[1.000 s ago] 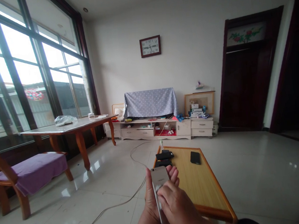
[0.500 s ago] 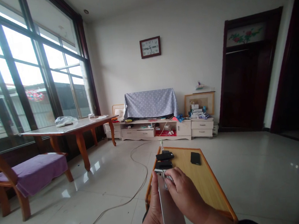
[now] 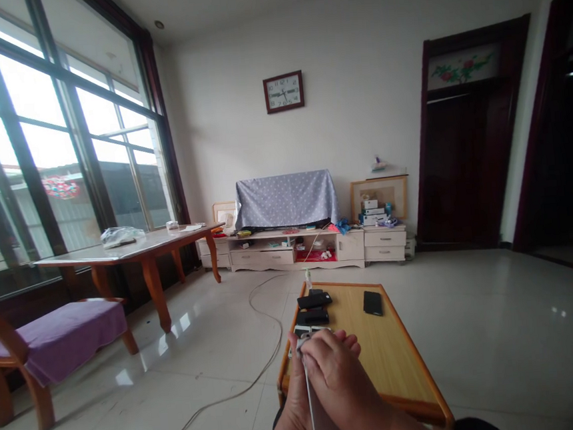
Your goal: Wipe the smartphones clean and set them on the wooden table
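Close to me, above the near end of a small wooden table (image 3: 393, 346), my left hand (image 3: 295, 401) holds a silver phone (image 3: 312, 407), turned so that its thin edge faces me. The fingertips of my left hand show beyond the phone. My right hand (image 3: 338, 378) is closed at the phone's top end, pinching a small pale cloth (image 3: 300, 345) against it. Black phones (image 3: 315, 300) lie at the table's far left, with lighter ones (image 3: 304, 331) just beyond my hands. Another black phone (image 3: 373, 303) lies apart on the right.
A small bottle (image 3: 308, 280) stands at the table's far left corner. A cable (image 3: 251, 382) runs over the floor on the left. Further off are a chair with a purple cover (image 3: 61, 338), a larger table (image 3: 133, 245) and a low white cabinet (image 3: 352, 246).
The phone has turned from showing its broad silver back to showing its narrow edge. My right hand has shifted slightly left and down with the cloth. The view has moved a little.
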`<state>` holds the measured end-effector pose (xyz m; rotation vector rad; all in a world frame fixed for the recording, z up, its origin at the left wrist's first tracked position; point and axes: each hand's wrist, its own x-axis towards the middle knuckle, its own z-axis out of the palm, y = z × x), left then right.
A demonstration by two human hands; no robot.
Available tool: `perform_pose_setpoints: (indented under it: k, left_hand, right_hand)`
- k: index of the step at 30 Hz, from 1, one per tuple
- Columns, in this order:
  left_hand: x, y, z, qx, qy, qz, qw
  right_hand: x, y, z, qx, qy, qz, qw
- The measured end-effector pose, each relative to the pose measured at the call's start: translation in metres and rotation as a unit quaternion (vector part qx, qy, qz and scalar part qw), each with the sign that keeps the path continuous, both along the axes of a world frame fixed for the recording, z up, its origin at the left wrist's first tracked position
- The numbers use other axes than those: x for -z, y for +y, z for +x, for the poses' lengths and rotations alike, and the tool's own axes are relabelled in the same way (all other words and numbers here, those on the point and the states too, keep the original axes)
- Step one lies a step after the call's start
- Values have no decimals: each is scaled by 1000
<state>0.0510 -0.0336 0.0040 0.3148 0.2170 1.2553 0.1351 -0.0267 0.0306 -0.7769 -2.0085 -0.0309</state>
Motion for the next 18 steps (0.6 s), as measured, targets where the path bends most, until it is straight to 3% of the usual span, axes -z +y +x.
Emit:
perform_pose_setpoints:
  k: [4, 8, 12, 18]
  left_hand:
    - [-4, -7, -5, -4, -12, 18, 1000]
    - [-2, -5, -18, 5, -14, 8, 1000]
    - [5, 2, -20, -22, -31, 13, 999]
    - [12, 5, -9, 47, -42, 48, 997]
  right_hand:
    - [-7, 22, 13, 3, 20, -92, 996]
    - [17, 18, 24, -7, 4, -113, 994]
    - [39, 0, 25, -39, -46, -99, 993]
    - [27, 10, 18, 21, -11, 3, 1000]
